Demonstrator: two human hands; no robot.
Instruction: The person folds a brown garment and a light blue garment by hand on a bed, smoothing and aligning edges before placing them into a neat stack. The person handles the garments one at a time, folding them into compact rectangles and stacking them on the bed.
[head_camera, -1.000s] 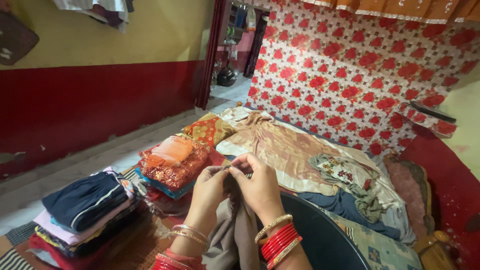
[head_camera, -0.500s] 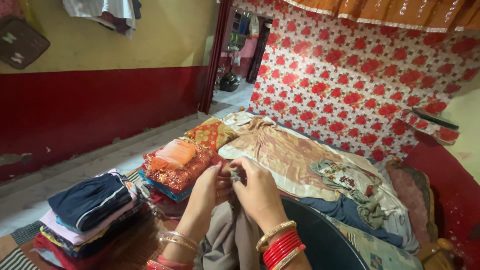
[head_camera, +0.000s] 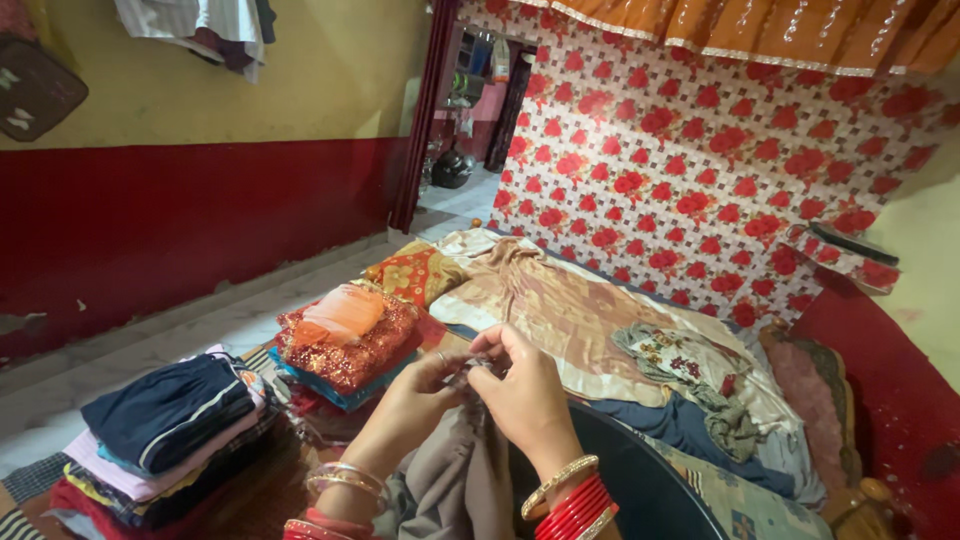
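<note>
A grey-brown garment (head_camera: 455, 485) hangs down in front of me, pinched at its top edge by both hands. My left hand (head_camera: 420, 385) grips the cloth from the left, with bangles on that wrist. My right hand (head_camera: 525, 385) closes on the same edge from the right, red and gold bangles on its wrist. The fingertips of the two hands meet over the fabric, and the part between them is hidden.
A stack of folded clothes (head_camera: 170, 430) stands at lower left; a red sequined pile (head_camera: 345, 340) sits beyond it. Beige cloth (head_camera: 560, 300) and a crumpled embroidered garment (head_camera: 690, 365) lie on the bed. A black round tub (head_camera: 630, 480) is under my right arm.
Both hands have sunk slightly lower and drawn closer together on the garment's top edge. The view shifted a little; the piles have not moved.
</note>
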